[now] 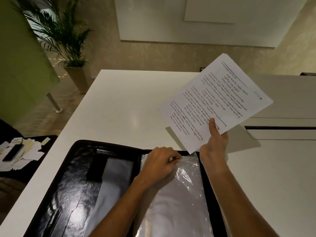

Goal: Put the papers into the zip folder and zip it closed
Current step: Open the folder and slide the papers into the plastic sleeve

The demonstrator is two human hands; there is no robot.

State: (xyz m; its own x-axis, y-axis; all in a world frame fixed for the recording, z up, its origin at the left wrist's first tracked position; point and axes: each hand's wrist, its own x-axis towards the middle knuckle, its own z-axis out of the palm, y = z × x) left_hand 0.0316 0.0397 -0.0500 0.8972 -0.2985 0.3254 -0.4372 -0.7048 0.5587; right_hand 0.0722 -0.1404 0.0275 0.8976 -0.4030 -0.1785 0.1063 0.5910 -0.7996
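A black zip folder [68, 189] lies open flat on the white table [119, 106], near the front edge. Clear plastic sleeves [179, 202] fill its right half. My left hand [160, 161] rests on the top of the sleeves and pinches the upper edge of one between thumb and fingers. My right hand [215, 142] holds a thin stack of printed papers [215, 101] by its lower corner, thumb on top, lifted above the table just beyond the folder's upper right corner.
A dark side table at the left carries a phone [13, 152] and scattered paper slips [32, 151]. A potted palm [68, 40] stands on the floor beyond the table's far left corner. A second white surface with a dark slot [280, 128] adjoins on the right.
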